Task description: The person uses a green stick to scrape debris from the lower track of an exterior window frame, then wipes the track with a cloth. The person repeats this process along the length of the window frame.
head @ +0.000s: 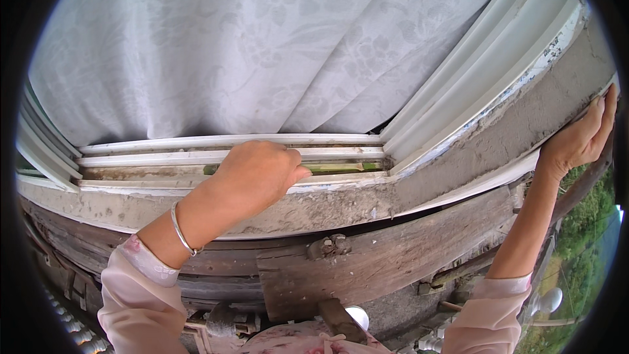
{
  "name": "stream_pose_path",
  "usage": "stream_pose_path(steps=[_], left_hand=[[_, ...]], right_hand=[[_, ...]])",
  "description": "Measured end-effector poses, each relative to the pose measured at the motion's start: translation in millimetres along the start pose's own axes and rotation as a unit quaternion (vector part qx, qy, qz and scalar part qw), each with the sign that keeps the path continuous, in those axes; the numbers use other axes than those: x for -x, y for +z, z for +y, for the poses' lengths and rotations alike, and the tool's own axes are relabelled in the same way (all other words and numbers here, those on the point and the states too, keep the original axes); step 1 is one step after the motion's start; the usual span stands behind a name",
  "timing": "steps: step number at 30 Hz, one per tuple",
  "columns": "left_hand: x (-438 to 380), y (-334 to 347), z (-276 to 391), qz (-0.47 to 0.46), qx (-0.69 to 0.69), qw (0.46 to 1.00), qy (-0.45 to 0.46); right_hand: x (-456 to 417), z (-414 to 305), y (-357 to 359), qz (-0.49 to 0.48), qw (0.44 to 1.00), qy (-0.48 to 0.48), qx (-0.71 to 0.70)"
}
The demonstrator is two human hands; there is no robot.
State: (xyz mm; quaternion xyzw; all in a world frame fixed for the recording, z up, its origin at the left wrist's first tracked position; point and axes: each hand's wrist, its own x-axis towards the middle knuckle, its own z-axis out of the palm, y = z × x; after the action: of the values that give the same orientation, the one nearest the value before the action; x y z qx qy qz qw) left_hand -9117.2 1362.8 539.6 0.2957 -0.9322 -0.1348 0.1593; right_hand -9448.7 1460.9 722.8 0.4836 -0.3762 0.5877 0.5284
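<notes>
My left hand (255,177), a silver bangle on its wrist, bends down over the bottom track (142,173) of a white sliding-window frame. In that track lies a green plant stalk (339,167), jointed like bamboo; its two ends show on either side of the hand. The fingertips are hidden behind the knuckles, so I cannot see whether they pinch the stalk. At the far right my right hand (577,140) is braced around the outer edge of the cement window reveal (491,147), fingers pointing up.
A white patterned curtain (221,49) hangs behind the frame. Below the rough cement sill (324,209) are weathered wooden boards (383,255), one with a protruding knob. A dark curved pole (587,184) and greenery (585,246) lie beyond my right arm. White balusters (81,334) stand lower left.
</notes>
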Motion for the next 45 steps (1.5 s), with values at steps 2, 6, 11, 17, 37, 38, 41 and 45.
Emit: stream_pose_path(steps=[2,6,11,17,37,38,41,45], left_hand=[[-2.4,6.9,4.4,0.009,0.009,1.000,-0.003],[-6.2,9.1,8.0,0.001,0.010,1.000,-0.020],[-7.7,9.7,8.3,-0.010,0.008,0.999,-0.033],[-9.6,9.7,7.5,0.006,-0.010,1.000,-0.023],[46.2,-21.5,9.9,0.072,0.074,0.995,0.011],[49.0,-20.9,9.8,0.072,0.042,0.996,0.026],[47.9,-22.4,4.0,0.080,-0.007,0.996,0.023],[37.0,-23.1,-8.4,0.093,-0.042,0.995,0.006]], right_hand=[[0.0,0.2,0.3,0.000,1.000,-0.004,-0.004],[0.2,-4.3,0.1,-0.011,0.999,0.032,-0.018],[2.1,-1.1,-1.5,-0.009,0.999,0.047,-0.026],[0.3,0.2,-2.9,-0.020,1.000,0.022,-0.005],[-0.1,4.6,-3.8,-0.014,1.000,-0.002,-0.010],[0.9,4.5,-4.4,-0.014,1.000,-0.003,-0.006],[2.2,4.0,-1.5,-0.014,1.000,-0.006,-0.007],[1.1,3.9,-3.5,-0.016,1.000,-0.006,-0.006]])
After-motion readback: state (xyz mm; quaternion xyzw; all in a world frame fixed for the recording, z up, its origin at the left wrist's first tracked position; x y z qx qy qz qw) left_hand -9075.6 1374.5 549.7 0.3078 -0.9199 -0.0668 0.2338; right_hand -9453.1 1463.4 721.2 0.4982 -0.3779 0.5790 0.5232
